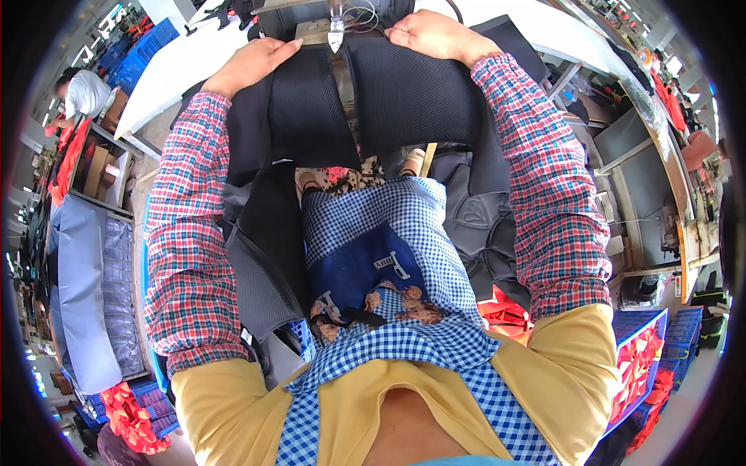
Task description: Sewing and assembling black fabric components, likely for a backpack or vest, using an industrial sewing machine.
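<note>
1. Head view, hands: I observe the left hand [252,64] at the upper edge of the left black mesh panel [307,101], thumb extended toward the machine's metal foot [336,35]. Its fingers are largely hidden; I cannot tell whether they grip.
2. Head view, right side: I observe the right hand [431,35] at the upper edge of the right black mesh panel [420,93], fingers bent inward; I cannot confirm a closed grip.
3. Head view, workpiece: Both panels hang toward the lap, a gap between them below the foot.
4. Head view, surroundings: I note the white surface [183,70] and a blue crate [639,369] containing red pieces [637,359].
</note>
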The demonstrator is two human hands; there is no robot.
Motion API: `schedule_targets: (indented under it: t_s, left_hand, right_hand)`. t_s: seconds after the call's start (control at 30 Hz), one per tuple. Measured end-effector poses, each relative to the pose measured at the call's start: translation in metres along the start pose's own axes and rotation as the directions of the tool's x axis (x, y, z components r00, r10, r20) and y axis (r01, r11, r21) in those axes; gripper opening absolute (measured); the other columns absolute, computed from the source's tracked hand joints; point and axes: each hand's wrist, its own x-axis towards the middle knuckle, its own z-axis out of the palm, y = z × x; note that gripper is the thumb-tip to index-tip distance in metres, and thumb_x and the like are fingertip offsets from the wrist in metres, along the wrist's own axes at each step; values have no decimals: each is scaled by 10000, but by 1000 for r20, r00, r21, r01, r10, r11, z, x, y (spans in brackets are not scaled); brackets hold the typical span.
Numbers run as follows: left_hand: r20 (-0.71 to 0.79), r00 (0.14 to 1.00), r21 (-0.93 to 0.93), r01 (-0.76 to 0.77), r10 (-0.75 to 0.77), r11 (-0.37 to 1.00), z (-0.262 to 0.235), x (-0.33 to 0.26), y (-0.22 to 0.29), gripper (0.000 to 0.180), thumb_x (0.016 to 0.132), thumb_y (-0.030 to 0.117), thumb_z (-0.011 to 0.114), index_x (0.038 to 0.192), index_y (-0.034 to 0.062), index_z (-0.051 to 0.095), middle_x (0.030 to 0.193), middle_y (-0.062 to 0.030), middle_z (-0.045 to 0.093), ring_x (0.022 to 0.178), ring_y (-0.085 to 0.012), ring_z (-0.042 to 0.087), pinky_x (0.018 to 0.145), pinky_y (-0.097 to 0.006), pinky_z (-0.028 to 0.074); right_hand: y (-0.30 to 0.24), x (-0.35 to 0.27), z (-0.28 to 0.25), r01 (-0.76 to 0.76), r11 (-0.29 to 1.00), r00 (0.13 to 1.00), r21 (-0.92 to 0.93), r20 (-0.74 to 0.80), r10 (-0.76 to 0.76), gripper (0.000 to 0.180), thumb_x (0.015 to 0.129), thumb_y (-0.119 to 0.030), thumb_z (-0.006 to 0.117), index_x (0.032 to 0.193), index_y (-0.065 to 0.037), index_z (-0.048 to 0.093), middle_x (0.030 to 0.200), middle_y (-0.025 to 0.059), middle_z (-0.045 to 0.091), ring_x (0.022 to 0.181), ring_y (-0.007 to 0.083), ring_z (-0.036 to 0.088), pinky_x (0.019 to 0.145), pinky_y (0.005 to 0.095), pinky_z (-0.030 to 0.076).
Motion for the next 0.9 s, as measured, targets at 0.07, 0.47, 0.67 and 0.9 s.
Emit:
schedule_targets:
  t_s: [0.07, 0.47, 0.67, 0.9]
  left_hand:
    - [-13, 999, 30, -35, 35, 999, -2, -8, 2, 636, 965, 551, 475, 953, -48, 690, 820, -234, 658, 812, -384, 632, 794, -407, 485]
    - [-2, 998, 71, 57, -57, 996, -48, -159, 125, 584, 991, 511, 431, 796, -3, 629, 712, -224, 580, 724, -422, 590, 655, -474, 450]
    - [-192, 921, 0, -346, 339, 938, -35, -210, 219, 317, 932, 355, 599, 760, 89, 614, 655, -99, 588, 643, -306, 610, 608, -378, 461]
    - [-308, 930, 31, -200, 200, 979, 35, -260, 255, 922, 651, 106, 786, 1450, 56, 329, 1512, -242, 269, 1409, -398, 281, 1085, -601, 203]
  right_hand:
    - [12, -9, -4, 81, 992, 997, -100, 0, -81, 471, 994, -414, 422, 963, -44, 711, 948, 178, 691, 903, 352, 651, 896, 416, 501]
    - [-66, -188, -91, -138, 738, 986, 661, 160, 41, 707, 871, -436, 699, 1343, 48, 490, 1240, 155, 603, 1103, 234, 611, 989, 375, 465]
    - [-244, -221, -19, 252, 699, 966, 669, -134, -221, 471, 889, -346, 687, 1208, -18, 573, 1073, 198, 639, 1013, 324, 633, 843, 386, 508]
    - [-185, -300, -102, 23, 846, 983, 532, -165, 77, 427, 745, -25, 596, 1170, -29, 635, 1073, 136, 704, 990, 261, 697, 872, 318, 527]
